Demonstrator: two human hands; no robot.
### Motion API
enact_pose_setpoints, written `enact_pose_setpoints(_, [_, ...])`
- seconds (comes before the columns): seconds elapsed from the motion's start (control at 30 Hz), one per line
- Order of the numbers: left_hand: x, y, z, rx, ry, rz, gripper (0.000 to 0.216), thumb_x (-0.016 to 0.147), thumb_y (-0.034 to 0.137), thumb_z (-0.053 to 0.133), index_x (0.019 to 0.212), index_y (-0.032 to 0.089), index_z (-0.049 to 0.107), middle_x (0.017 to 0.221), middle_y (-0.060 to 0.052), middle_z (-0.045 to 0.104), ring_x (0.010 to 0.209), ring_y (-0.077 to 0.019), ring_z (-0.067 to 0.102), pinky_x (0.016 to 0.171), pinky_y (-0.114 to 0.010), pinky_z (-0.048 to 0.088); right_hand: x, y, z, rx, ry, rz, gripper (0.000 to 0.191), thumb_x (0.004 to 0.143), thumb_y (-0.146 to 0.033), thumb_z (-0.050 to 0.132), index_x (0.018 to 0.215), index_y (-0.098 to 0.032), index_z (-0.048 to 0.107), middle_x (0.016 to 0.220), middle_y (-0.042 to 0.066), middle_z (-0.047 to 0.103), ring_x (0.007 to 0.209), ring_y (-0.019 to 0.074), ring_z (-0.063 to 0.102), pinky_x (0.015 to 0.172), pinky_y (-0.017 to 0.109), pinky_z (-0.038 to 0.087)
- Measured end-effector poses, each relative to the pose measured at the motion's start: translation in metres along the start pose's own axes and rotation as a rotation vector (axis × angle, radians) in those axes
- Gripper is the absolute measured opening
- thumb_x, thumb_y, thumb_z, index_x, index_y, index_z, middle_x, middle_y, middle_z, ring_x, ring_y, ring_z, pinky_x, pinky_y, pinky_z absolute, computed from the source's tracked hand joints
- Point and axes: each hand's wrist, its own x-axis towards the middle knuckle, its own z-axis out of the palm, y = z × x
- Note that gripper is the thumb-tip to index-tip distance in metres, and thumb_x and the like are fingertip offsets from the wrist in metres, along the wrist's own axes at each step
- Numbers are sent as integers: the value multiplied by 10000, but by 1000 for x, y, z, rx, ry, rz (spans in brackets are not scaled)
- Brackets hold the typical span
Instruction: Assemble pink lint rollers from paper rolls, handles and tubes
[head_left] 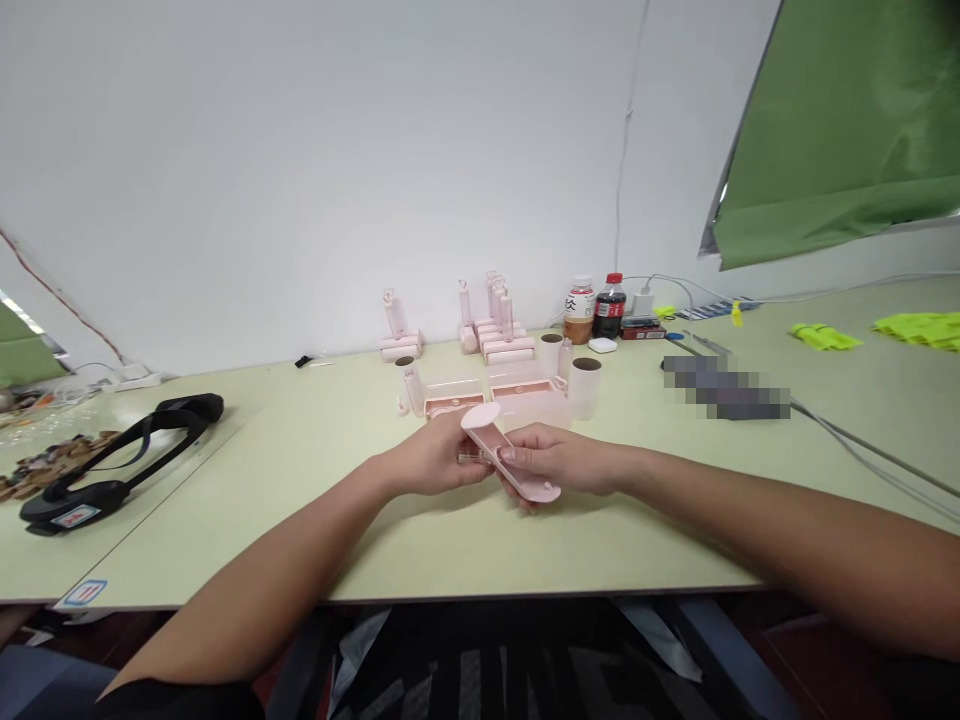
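Note:
A pale pink, half-round hollow case (521, 475) is tilted above the near part of the table, its open side showing. My right hand (566, 455) is closed around its middle, thumb pressing on the inside. My left hand (435, 455) is closed at the case's upper end, on a small clear plastic piece (472, 456), mostly hidden by the fingers. Just behind my hands lie open pink boxes (525, 390) with clear lids. Beside them stand a pale tube with a dark top (586, 385) and a clear slim bottle (413, 388).
Several pink cylinders with clear bottles (508, 345) stand by the wall. A cola bottle (609, 308) and a white-capped drink bottle (579, 312) are behind right. A black headset-like frame (112, 465) lies left; cables (870, 455) and yellow cloth (825, 337) lie right.

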Motion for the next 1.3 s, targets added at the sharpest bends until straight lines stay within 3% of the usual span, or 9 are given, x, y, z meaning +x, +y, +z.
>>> enact_pose_setpoints(0.1, [0,-1,5,34,-63,20,97,693,108,542,746,174,591,707,7,528,631,-119,479,567,-228,391,1,2,-2,10,-33,-18,455,860,-564,587,732,-128,571,574,-22,540,475,72,436,473,204,345])
enact_pose_setpoints(0.2, [1,-2,11,61,-103,42,105,673,91,519,711,173,572,688,9,521,621,-115,472,558,-226,378,1,6,-2,45,-66,18,472,851,-585,584,745,-125,582,585,-11,566,446,77,461,450,210,365])
enact_pose_setpoints(0.33, [0,-1,15,138,-62,51,66,700,125,536,729,180,557,687,2,556,619,-119,497,560,-231,374,1,8,2,107,-183,93,514,859,-633,529,759,-131,572,649,18,607,486,117,560,511,264,461])
enact_pose_setpoints(0.43, [0,2,16,210,-17,-41,86,709,202,580,741,197,500,623,28,518,544,-107,459,504,-228,330,0,7,2,68,-224,69,511,860,-630,530,692,-148,535,609,7,585,516,126,574,533,266,470])
enact_pose_setpoints(0.67, [1,2,16,292,-82,-159,239,720,317,593,714,215,377,633,36,508,513,-113,434,467,-239,275,1,4,0,-193,-139,-45,531,894,-605,496,637,-141,533,557,-17,510,485,82,461,478,208,352])
enact_pose_setpoints(0.87, [7,8,11,380,-191,-189,309,754,462,599,722,215,416,625,21,511,505,-135,435,467,-258,253,-5,-3,2,-446,-79,-122,495,912,-561,483,634,-153,522,533,-42,446,504,79,384,495,211,299])
enact_pose_setpoints(1.1, [8,12,12,400,-254,-123,260,757,369,609,690,210,415,607,24,509,512,-138,448,483,-267,237,-9,-9,3,-751,-14,-210,411,916,-471,490,640,-167,508,573,-51,368,531,83,316,508,218,254])
enact_pose_setpoints(1.2, [6,1,9,240,-219,-155,245,758,343,608,670,203,426,594,37,483,521,-120,417,500,-253,258,-11,-11,7,-859,17,-251,368,908,-408,505,628,-170,508,566,-43,404,533,90,349,533,229,266])
enact_pose_setpoints(1.3, [1,-17,-2,30,-53,-167,295,809,350,571,636,195,389,589,49,390,550,-102,362,532,-237,282,-14,-18,8,-947,145,-305,314,891,-359,514,637,-175,514,592,-19,466,557,107,393,557,244,274])
